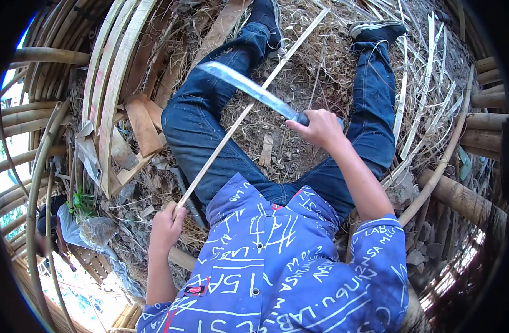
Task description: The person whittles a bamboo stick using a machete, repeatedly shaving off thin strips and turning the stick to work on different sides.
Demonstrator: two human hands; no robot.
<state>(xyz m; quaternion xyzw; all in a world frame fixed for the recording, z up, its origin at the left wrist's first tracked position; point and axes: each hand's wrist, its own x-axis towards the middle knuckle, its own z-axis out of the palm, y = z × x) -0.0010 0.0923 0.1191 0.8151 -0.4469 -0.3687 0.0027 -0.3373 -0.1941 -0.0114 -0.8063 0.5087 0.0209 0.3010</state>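
Note:
My left hand (167,226) is closed round the lower end of a long, thin bamboo strip (224,141). The strip slants up to the right across my thigh and past my knee. My right hand (319,127) grips the dark handle of a large knife (249,87) with a curved tip. Its blade points up and left and crosses the strip between my legs. From this view I cannot tell whether the blade touches the strip.
Pale shavings (432,100) lie on the ground at the right. Wide curved bamboo slats (118,72) and a wooden block (143,125) are at the left. A bamboo pole (465,200) lies at the right. Another person (68,222) is partly visible beyond the bamboo at the lower left.

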